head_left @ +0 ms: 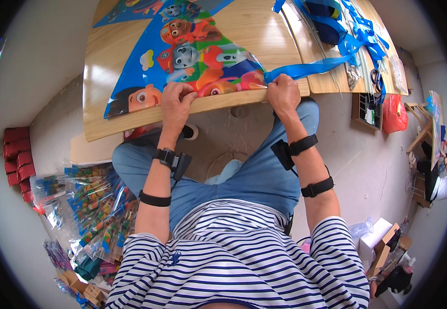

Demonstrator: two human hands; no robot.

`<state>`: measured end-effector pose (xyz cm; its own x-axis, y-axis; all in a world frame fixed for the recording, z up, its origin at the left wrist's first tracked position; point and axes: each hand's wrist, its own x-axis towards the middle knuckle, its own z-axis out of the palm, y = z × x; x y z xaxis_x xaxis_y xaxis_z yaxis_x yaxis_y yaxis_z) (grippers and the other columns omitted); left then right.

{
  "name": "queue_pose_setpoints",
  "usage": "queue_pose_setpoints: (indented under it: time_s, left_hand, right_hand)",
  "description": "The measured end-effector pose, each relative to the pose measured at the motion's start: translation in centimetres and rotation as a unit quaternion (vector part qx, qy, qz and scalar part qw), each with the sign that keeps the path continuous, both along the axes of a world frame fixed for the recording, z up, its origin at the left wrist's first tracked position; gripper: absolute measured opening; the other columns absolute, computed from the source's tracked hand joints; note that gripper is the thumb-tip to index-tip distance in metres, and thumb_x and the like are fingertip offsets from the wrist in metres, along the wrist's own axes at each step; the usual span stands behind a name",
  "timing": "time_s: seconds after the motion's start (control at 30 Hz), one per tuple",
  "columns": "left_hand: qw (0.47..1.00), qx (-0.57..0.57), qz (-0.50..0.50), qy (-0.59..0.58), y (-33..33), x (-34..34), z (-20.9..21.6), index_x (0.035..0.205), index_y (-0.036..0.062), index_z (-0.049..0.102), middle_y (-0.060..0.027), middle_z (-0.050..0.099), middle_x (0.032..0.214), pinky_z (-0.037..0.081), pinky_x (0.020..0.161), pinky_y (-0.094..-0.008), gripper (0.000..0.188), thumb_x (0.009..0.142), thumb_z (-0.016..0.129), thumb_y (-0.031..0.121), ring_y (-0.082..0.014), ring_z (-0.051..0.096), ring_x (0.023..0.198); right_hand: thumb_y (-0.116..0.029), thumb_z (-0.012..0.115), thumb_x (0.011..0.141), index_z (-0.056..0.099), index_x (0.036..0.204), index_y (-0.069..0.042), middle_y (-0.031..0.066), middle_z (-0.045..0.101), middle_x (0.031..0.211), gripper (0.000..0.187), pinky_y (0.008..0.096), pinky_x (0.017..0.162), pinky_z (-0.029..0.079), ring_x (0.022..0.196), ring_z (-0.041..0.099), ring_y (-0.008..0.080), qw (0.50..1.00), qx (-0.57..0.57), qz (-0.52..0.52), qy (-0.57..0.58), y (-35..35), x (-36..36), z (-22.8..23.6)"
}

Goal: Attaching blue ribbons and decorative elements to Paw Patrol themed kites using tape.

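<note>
A printed kite sail (182,67), blue with colourful cartoon animals, lies over the near edge of the wooden table. My left hand (177,99) is closed in a pinch on the sail's near edge, thumb and fingertips together. At the sail's right corner my right hand (284,95) is closed, its fingers curled down at the table edge. A long blue ribbon (311,68) runs from beside that hand to the right. Whatever my right fingers hold is hidden under them.
On the right-hand table (313,85) lie a tangle of blue ribbons (360,44), thin rods and scissors (376,78). Below it are a box (366,112) and a red plastic bag (394,114). Bagged printed sheets (97,211) are piled at my left; red bundles (18,159) stand by the wall.
</note>
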<state>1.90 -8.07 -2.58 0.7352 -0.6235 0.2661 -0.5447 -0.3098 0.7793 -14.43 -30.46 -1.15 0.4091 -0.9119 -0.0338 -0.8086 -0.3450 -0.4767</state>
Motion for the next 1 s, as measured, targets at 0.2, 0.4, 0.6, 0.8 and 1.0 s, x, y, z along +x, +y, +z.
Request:
queue_pose_setpoints:
  time_s: [0.2,0.4,0.6,0.8,1.0]
  left_hand:
    - [1.0,0.016,-0.001,-0.01,-0.1,0.0,0.0,0.087,0.0003,0.063,-0.0062,0.054,0.087,0.048,0.067,-0.0264,0.012,0.08,0.073,0.003,-0.0142,0.058,0.076]
    - [0.999,-0.038,0.008,0.034,-0.5,-0.4,-0.1,0.082,0.0022,0.062,-0.0074,0.054,0.083,0.046,0.068,-0.0328,0.013,0.075,0.074,0.002,-0.0212,0.055,0.078]
    - [1.0,-0.007,-0.005,0.006,-0.5,-0.1,0.1,0.085,0.0015,0.063,-0.0064,0.054,0.086,0.048,0.07,-0.0286,0.013,0.078,0.073,0.003,-0.017,0.057,0.079]
    - [0.999,-0.025,0.007,0.031,-0.1,-0.1,-0.1,0.083,0.0029,0.063,-0.007,0.053,0.082,0.046,0.067,-0.0332,0.013,0.075,0.074,0.003,-0.0205,0.055,0.078]
    - [1.0,-0.008,0.01,-0.011,-0.1,0.0,0.0,0.083,0.0032,0.063,-0.0063,0.054,0.083,0.046,0.067,-0.0312,0.013,0.076,0.074,0.004,-0.0187,0.055,0.077]
  right_hand:
    - [-0.022,0.066,0.075,0.071,0.083,-0.008,0.0175,0.07,0.084,0.017,0.0445,0.077,0.052,0.086,0.067,0.036,1.0,-0.003,-0.014,-0.013,0.5,-1.2,0.8]
    - [-0.018,0.065,0.08,0.063,0.1,-0.005,0.0148,0.067,0.101,0.024,0.0435,0.079,0.05,0.096,0.063,0.0353,0.975,-0.182,0.094,-0.081,2.7,-3.1,1.4]
    - [-0.038,0.071,0.077,0.06,0.121,0.004,0.0141,0.053,0.122,0.061,0.045,0.107,0.035,0.118,0.048,0.0317,0.913,-0.3,0.277,0.004,5.5,-3.2,-0.7]
    - [-0.036,0.07,0.08,0.062,0.12,0.003,0.0126,0.055,0.125,0.057,0.049,0.108,0.031,0.121,0.047,0.0302,0.924,-0.297,0.241,0.016,5.7,-4.2,0.0]
    - [-0.034,0.069,0.08,0.057,0.127,0.002,0.0162,0.051,0.135,0.06,0.0517,0.111,0.028,0.129,0.043,0.0333,0.932,-0.267,0.243,0.002,6.4,-1.9,1.3]
